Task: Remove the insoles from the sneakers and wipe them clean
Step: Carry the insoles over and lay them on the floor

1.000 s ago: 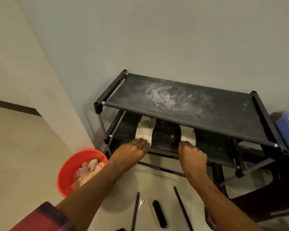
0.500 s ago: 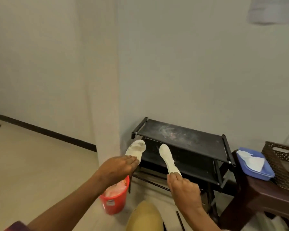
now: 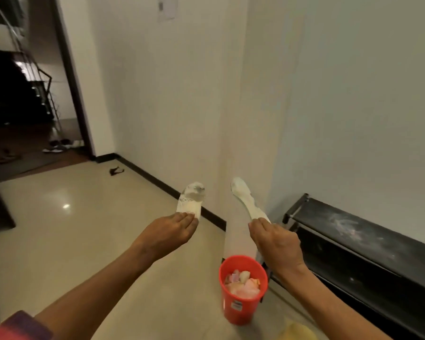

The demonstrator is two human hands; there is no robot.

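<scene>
I hold two white insoles in the air in front of me. My left hand [image 3: 168, 233] grips the heel end of the left insole [image 3: 191, 201], which shows its flat face with a greyish toe. My right hand [image 3: 275, 241] pinches the end of the right insole [image 3: 245, 200], which is turned nearly edge-on and points up and away. Both insoles hang above the floor, left of the shoe rack. No sneakers are in view.
A black shoe rack [image 3: 358, 231] with a dusty top stands against the wall at right. A red bucket [image 3: 242, 307] of pale cloths sits on the floor below my right hand. A wall corner [image 3: 233, 148] juts out ahead. An open doorway [image 3: 35, 106] lies at far left.
Both hands took the insoles off the rack's lower shelf and lifted them. My view has swung up and left, so the rack now sits at the right edge.
</scene>
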